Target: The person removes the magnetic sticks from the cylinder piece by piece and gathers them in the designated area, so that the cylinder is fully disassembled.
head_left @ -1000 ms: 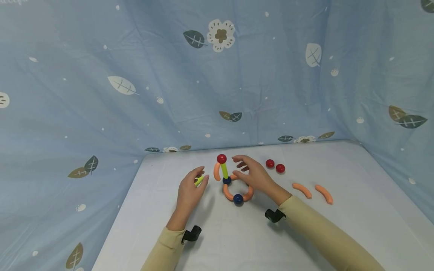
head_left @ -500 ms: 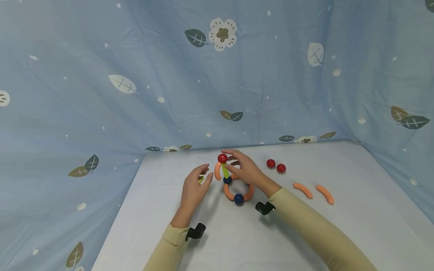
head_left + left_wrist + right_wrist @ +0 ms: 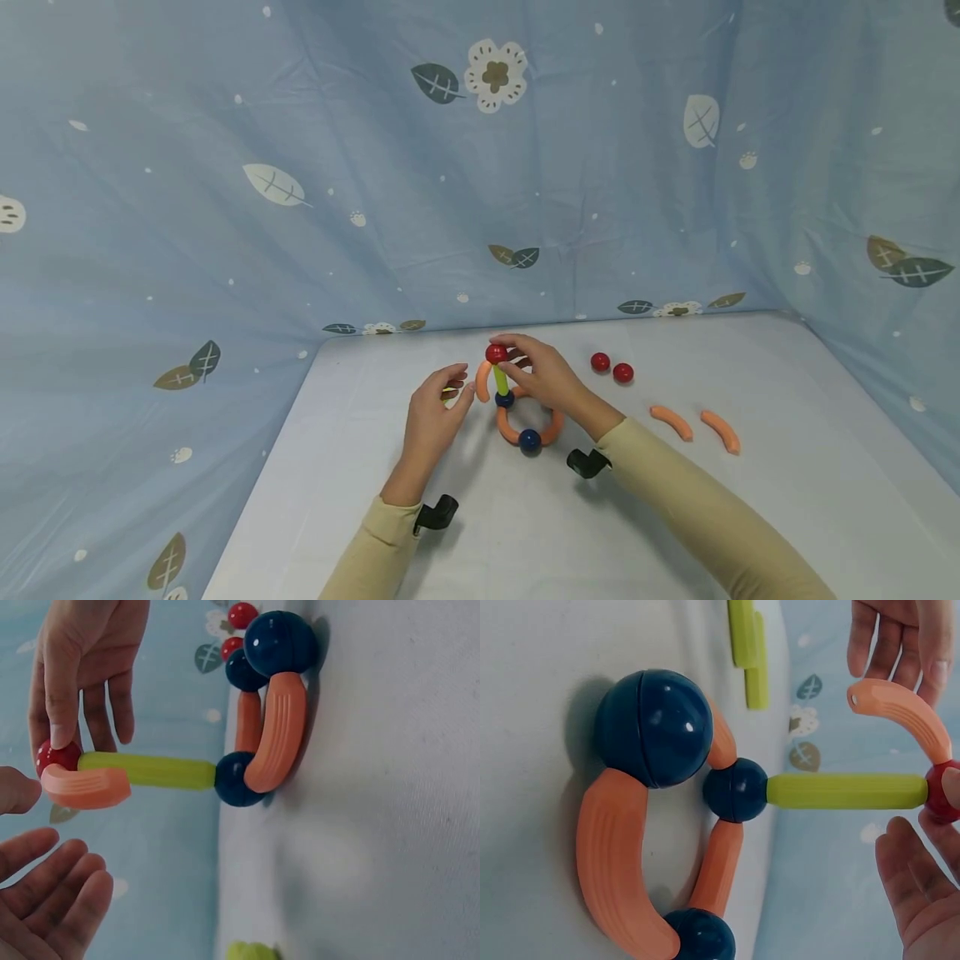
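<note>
In the head view my right hand (image 3: 551, 379) pinches a red ball (image 3: 496, 354) between thumb and fingers. That ball tops an upright lime-green rod (image 3: 847, 791), which stands on a dark blue ball (image 3: 736, 790). The blue ball belongs to a flat ring of orange curved sticks (image 3: 615, 859) and blue balls lying on the table. From the red ball a further orange curved stick (image 3: 86, 787) juts out, its other end free. My left hand (image 3: 433, 417) hovers just left of that stick, thumb and fingers apart, holding nothing.
Two loose red balls (image 3: 611, 367) lie at the back right of the white table (image 3: 525, 533). Nearer sit two loose orange curved sticks (image 3: 720, 432). Lime-green rods (image 3: 744, 652) lie beyond the ring, mostly hidden by my left hand in the head view. A patterned blue cloth (image 3: 375, 250) hangs behind.
My right hand has moved left from beside the upright and taken hold of the red ball at its top. Slightly to the right, my left hand has come nearer the jutting orange stick.
</note>
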The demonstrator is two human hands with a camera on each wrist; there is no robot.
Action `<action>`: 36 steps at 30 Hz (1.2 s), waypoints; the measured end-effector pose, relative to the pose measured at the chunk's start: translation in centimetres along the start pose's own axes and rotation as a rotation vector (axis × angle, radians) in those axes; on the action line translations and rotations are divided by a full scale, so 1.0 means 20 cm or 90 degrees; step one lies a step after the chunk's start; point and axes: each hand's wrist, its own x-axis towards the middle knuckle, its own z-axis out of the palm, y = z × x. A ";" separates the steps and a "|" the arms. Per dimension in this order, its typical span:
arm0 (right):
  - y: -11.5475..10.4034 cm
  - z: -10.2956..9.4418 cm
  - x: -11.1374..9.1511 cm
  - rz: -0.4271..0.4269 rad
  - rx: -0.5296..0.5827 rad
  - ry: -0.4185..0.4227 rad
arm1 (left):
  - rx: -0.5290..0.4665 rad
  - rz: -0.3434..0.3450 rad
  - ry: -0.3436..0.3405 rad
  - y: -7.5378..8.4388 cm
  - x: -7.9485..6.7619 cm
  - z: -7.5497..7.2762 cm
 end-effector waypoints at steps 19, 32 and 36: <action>-0.05 0.00 -0.07 -0.021 -0.059 0.017 | -0.049 0.038 -0.009 0.03 -0.01 0.01; -0.04 0.00 -0.09 -0.068 -0.009 0.011 | -0.057 0.056 -0.016 0.05 -0.02 0.01; -0.05 -0.01 -0.09 -0.061 -0.017 0.010 | -0.066 0.067 -0.011 0.05 -0.02 0.01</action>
